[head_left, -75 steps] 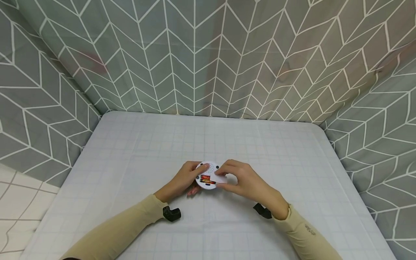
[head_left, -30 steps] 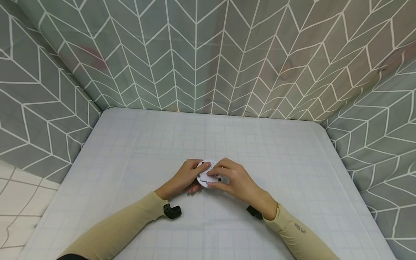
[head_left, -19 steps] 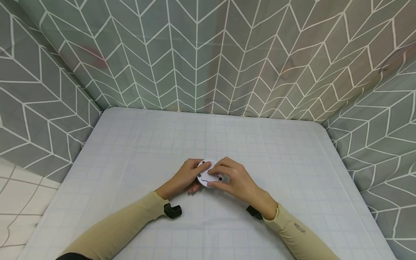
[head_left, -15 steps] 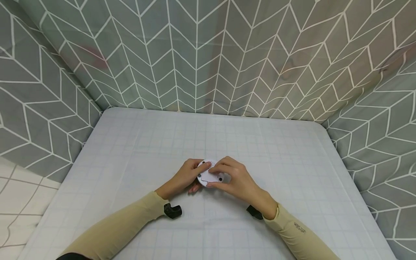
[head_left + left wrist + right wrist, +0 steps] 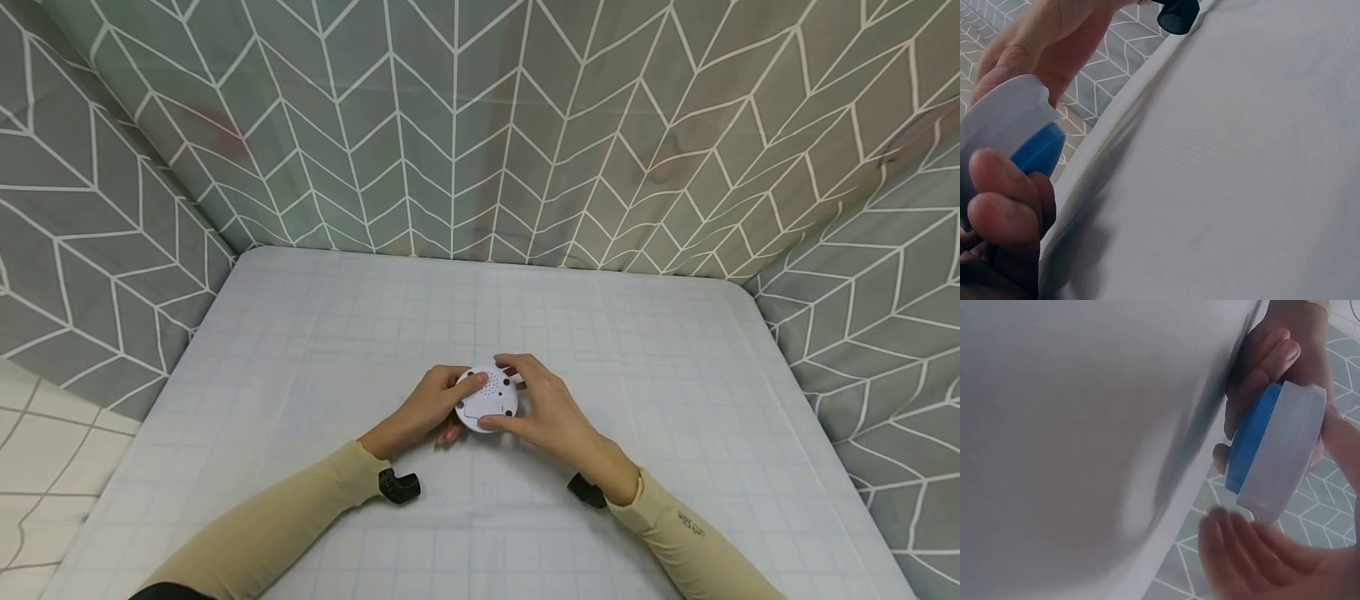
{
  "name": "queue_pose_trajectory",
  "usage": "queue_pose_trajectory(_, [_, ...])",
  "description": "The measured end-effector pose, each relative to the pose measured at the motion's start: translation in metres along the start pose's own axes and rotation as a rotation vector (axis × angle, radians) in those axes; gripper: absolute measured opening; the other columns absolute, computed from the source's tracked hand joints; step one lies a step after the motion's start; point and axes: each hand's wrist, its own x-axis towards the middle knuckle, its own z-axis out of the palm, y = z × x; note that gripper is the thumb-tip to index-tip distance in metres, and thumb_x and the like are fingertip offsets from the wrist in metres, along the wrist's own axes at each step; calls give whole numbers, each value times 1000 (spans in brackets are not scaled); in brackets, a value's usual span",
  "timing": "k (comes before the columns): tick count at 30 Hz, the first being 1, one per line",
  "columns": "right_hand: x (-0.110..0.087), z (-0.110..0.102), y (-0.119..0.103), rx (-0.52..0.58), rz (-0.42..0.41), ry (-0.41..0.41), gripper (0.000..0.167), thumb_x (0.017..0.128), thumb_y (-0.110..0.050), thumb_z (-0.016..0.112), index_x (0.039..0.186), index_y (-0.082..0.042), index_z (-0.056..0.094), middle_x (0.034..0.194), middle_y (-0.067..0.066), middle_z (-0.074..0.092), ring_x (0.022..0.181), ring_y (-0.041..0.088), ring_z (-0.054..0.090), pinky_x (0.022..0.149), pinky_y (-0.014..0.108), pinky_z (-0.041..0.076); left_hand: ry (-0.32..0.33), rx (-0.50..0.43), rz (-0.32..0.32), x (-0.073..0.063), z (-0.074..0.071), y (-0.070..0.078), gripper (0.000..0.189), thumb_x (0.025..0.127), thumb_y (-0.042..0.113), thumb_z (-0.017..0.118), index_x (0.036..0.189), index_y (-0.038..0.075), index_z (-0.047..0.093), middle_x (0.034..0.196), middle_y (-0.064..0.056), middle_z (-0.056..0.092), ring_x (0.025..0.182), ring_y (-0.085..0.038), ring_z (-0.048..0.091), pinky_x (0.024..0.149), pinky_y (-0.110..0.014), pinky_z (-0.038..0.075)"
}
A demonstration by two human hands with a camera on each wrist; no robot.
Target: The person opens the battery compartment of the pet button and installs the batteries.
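A round device, white with speaker holes, dark feet and a battery cover, faces back-up between my hands in the head view. Its other side is blue, as the right wrist view shows on the device. My left hand grips its left side, thumb on the white back and fingers curled beneath the blue side. My right hand holds the right side: thumb near the cover's lower edge, fingers bent at the rim. The batteries are hidden under the cover.
A white cloth with a faint grid covers the table. Grey curtains with white chevron lines stand behind it and at both sides. Black wrist cameras sit at both wrists.
The cover has slid left over the two red batteries and now lies flush. The right fingers have since lifted off it to the device's far right rim; the left hand keeps its grip.
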Motion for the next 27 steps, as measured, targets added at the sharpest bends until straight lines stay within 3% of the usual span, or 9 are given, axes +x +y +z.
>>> queue_pose_trajectory(5, [1,1,0,40,54,-75,77,84,-38,91,146,-8,57,141,6,66,118,20,69,96,39,60,2,-2,0,1,-1,-1,48,108,47,59,103,1,67,48,-8,58,32,-15,49,32,-30,43])
queue_pose_trajectory(12, [2,2,0,87,69,-114,71,87,-35,89,146,-14,55,134,2,69,110,14,69,90,31,60,5,-11,11,1,-1,-3,47,108,45,59,100,-1,65,47,-7,57,31,-14,49,32,-29,43])
queue_pose_trajectory(18, [2,0,-1,177,95,-148,68,90,-32,87,148,-17,53,129,3,70,103,17,69,80,30,60,7,-34,4,1,0,-2,47,108,45,60,97,-1,64,48,-6,57,31,-14,48,32,-28,41])
queue_pose_trajectory(27, [3,-3,0,273,146,-188,58,97,-27,79,148,-15,54,137,10,67,116,27,72,81,26,61,-1,-73,-10,-1,1,-1,46,108,43,61,97,-1,64,49,-7,57,32,-15,47,31,-28,40])
